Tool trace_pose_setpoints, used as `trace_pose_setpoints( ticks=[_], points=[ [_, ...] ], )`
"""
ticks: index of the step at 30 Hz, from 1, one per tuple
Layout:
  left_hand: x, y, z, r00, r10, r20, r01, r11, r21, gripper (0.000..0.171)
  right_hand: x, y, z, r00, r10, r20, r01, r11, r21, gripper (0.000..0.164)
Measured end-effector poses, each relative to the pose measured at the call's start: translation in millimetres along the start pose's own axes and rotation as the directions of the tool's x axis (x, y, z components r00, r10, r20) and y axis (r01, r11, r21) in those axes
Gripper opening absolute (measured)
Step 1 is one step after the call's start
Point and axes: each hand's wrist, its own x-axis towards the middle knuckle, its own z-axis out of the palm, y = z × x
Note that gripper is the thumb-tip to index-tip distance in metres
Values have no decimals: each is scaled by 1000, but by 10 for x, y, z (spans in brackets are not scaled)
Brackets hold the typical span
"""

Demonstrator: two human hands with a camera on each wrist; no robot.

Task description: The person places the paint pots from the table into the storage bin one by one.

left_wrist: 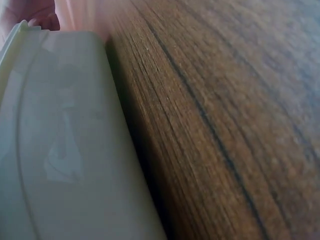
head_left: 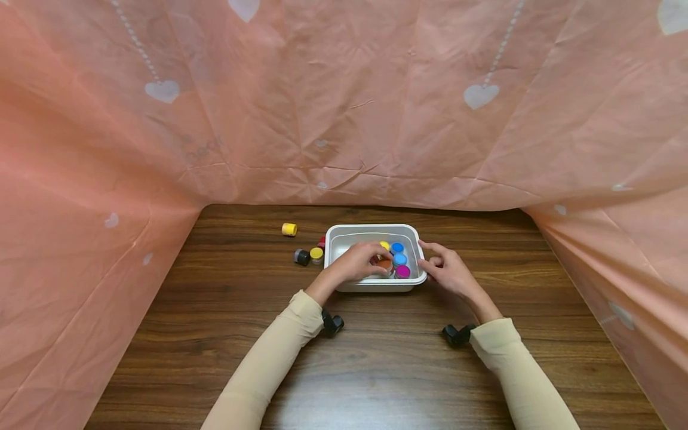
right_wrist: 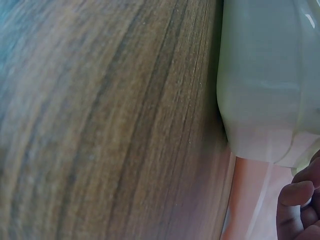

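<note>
A white plastic tub stands on the wooden table, holding several small paint jars. Reaching over its near side, my left hand has thumb and fingers around a jar with an orange-brown lid. Close by in the tub are a magenta-lidded jar, a light blue one, a darker blue one and a yellow one. My right hand grips the tub's right rim with thumb and index finger. The left wrist view shows mainly the tub's outer wall; curled right fingers appear in the right wrist view.
Left of the tub are a yellow-lidded jar, a black jar on its side and a partly hidden red one. Farther back lies a yellow jar. Pink curtains enclose the table's back and sides.
</note>
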Motion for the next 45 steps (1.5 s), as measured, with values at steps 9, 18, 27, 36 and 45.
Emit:
trace_pose_setpoints(
  ticks=[9,18,27,36,45],
  points=[
    [54,-23,35,1000,-3,16,3,1000,1,29,11,3,0,1000,7,8,-7,1000,-3,56],
    [92,-29,64,999,-5,54,4,1000,7,29,14,5,10,1000,17,5,-17,1000,-11,55],
    [129,-43,100,998,45,52,-47,999,27,21,11,16,0,1000,14,2,-14,1000,-9,55],
    [145,-50,123,997,49,52,-50,998,33,21,9,16,5,1000,29,5,-28,999,-25,54],
    [146,-59,115,998,28,60,-27,1000,-16,27,10,27,-4,1000,20,3,-19,999,-28,54]
  ],
)
